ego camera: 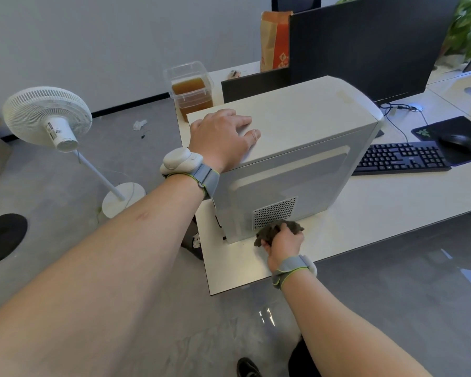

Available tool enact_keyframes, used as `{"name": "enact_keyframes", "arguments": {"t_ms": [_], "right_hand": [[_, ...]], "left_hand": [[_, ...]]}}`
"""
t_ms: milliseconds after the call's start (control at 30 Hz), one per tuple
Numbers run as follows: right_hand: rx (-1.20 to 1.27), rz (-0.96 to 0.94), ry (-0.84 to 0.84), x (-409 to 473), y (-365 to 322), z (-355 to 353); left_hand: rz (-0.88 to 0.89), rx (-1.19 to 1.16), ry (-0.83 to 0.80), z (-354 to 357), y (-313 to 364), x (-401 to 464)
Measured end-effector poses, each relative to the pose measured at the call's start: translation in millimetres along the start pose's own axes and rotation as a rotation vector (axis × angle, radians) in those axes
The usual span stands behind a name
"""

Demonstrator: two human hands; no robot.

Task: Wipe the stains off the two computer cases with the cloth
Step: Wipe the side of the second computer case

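White computer case stands upright on the near-left corner of a pale desk, long side panel facing the camera. Panel is light grey w/ a raised rounded-rectangle relief and a perforated vent grille at its lower left; top is flat, off-white, w/ a faint yellowish stain toward the far-right end. Only one case in view. Dark grey cloth, bunched into a wad, is pressed against the bottom edge of the side panel just below the vent, approx. where case meets desk. Cloth is gripped in the right hand; left hand rests flat on the case top, near-left end.
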State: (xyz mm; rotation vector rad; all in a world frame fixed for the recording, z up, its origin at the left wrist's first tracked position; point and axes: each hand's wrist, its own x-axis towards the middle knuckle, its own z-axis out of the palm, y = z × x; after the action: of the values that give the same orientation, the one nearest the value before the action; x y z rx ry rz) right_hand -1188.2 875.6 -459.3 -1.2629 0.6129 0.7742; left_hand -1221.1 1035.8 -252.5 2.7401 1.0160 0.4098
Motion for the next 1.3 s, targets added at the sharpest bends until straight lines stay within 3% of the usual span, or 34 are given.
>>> {"name": "enact_keyframes", "arguments": {"t_ms": [133,267,367,467,533,700,800,900,967,1167,1300], "right_hand": [[-0.133,0.028,-0.169,-5.8,7.8,24.8],[-0.242,0.239,-0.375,-24.7,24.1,22.8],[-0.226,0.197,-0.233,-22.0,21.9,14.6],[-0.015,0.078,-0.052,0.5,11.5,11.2],[-0.032,0.061,-0.106,4.5,10.2,14.6],[-0.216,0.235,-0.265,-14.5,23.5,15.5],[-0.170,0.122,-0.167,-11.0,15.6,5.4],[0.051,-0.181,-0.009,6.3,-5.7,6.1],[-0.013,-0.269,0.001,3.9,-13.3,17.3],[-0.185,0.017,-0.273,-16.6,-0.1,14.2],[-0.018,-0.394,-0.032,-10.1,-32.0,6.7]], "left_hand": [[0.004,0.006,0.008,0.2,-1.0,-0.1],[0.002,0.004,0.002,0.6,-0.5,0.3],[0.000,0.002,0.004,0.2,-1.0,-0.5],[0.000,-0.002,0.008,0.1,-0.8,-1.0],[-0.005,-0.002,0.011,0.0,-0.6,-0.8],[-0.005,0.003,-0.005,0.5,0.0,-1.2],[0.001,0.001,-0.001,0.3,-0.7,-0.5],[-0.010,0.006,0.002,0.9,-0.7,0.0],[-0.014,0.009,-0.002,1.3,-0.3,-0.2],[-0.007,0.008,-0.004,0.2,-0.2,0.2],[-0.006,0.010,-0.002,1.3,-0.6,-0.3]]}}
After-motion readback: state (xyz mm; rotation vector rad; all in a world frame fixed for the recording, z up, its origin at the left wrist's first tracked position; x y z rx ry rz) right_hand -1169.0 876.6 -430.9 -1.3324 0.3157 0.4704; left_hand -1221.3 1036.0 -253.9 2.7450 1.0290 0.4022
